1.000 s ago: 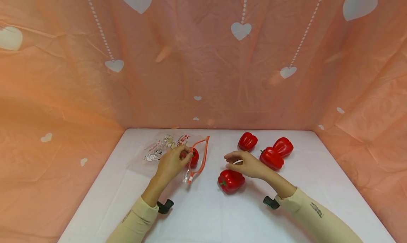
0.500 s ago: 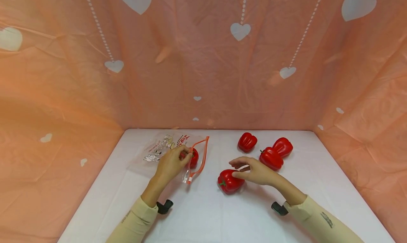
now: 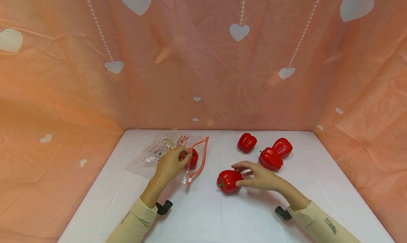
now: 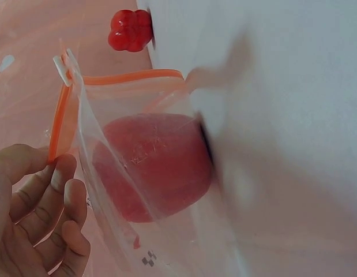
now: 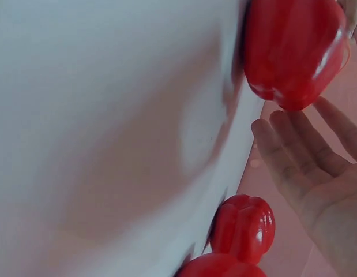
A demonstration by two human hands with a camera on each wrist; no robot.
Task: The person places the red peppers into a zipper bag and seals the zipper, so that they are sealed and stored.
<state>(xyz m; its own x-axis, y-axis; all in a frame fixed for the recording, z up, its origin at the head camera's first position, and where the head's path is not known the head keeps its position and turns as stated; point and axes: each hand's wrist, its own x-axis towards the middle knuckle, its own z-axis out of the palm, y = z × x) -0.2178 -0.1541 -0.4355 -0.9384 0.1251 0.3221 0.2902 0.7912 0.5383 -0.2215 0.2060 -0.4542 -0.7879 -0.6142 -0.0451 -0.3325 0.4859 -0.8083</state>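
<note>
The bag (image 3: 155, 153) bears red lettering (image 3: 182, 141) — "Toy".

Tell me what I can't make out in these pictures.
- Head view: part of the pepper in the clear bag, hidden by the left hand.
- Head view: the right sleeve print, too small to read.
- Left wrist view: the rest of the bag, cut off by the bottom edge.
- Right wrist view: most of the lowest pepper, likewise.

The left hand (image 4: 42, 216) pinches a clear zip bag (image 4: 172, 242) by its orange rim (image 4: 60, 121). Inside is a red bell pepper (image 4: 158, 167). Beyond is a second pepper (image 4: 130, 31).
</note>
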